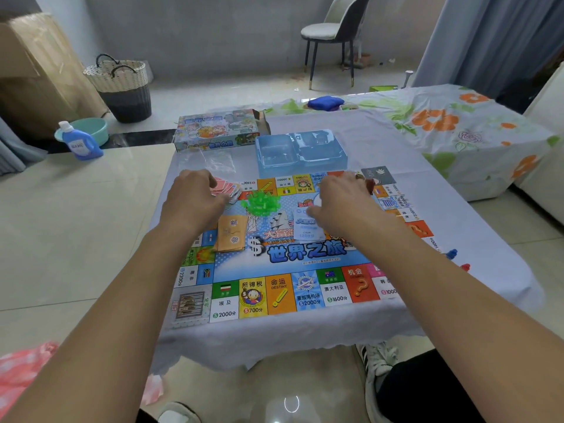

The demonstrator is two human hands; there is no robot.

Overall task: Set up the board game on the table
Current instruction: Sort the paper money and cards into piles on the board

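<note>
Both hands reach over the game board [283, 257]: left hand [195, 199] gripping red cards [224, 187] near its far-left corner, right hand [341, 203] curled, contents indiscernible.

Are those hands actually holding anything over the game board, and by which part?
The left hand seems to hold the red cards by their near edge. The right hand is over small dark red pieces; its fingers are hidden, so a hold cannot be told.
</note>
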